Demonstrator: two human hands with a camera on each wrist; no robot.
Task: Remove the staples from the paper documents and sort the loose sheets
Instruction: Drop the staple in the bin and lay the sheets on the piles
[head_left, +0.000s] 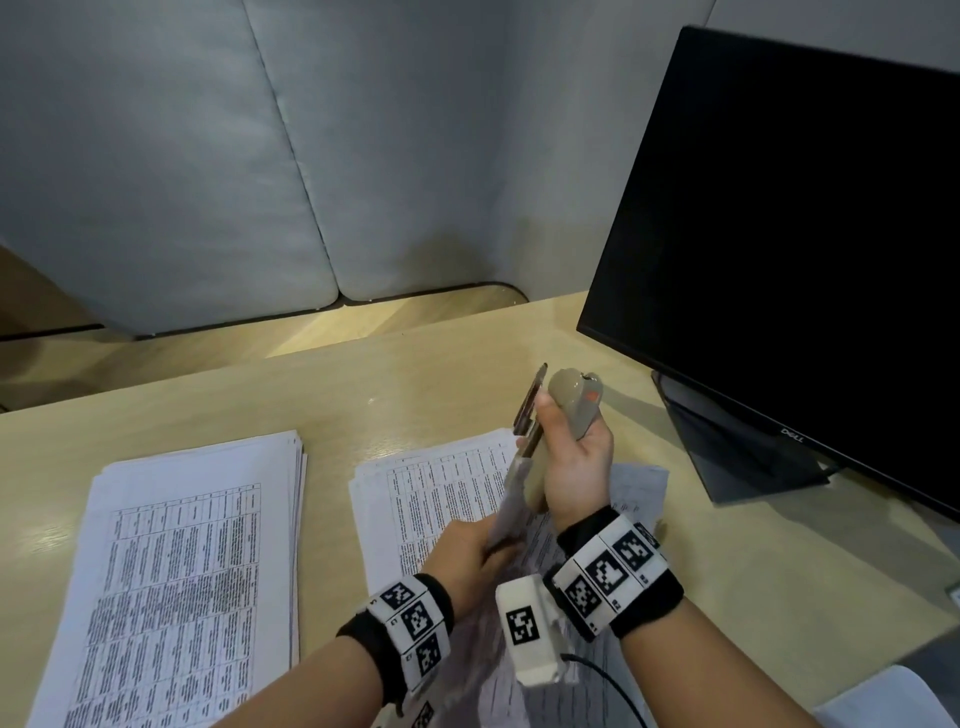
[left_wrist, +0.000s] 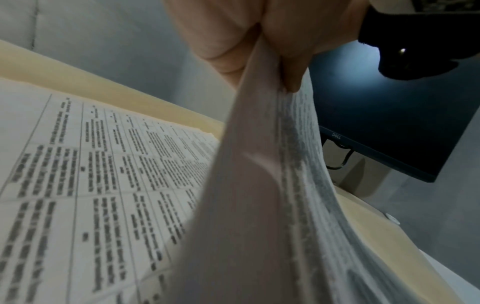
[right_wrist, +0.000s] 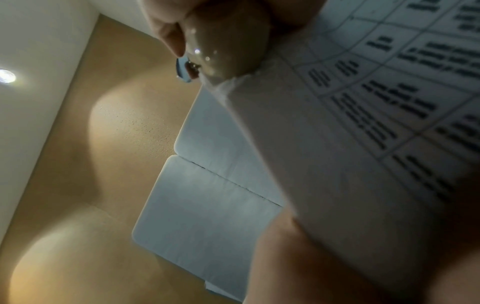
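left hand (head_left: 467, 556) grip: pinched on the stapled document (head_left: 511, 499), raised above the table (head_left: 405, 384) | right hand (head_left: 571, 467) grip: clamped round the beige staple remover (head_left: 574, 397) at the document's top corner | two paper stacks (head_left: 192, 566) lie flat below | dark monitor (head_left: 789, 234) at right

The only words I can read are "DELL" on the lower bezel of the monitor (head_left: 792, 435) at my far right; the print on the papers (head_left: 182, 571) is too blurred.
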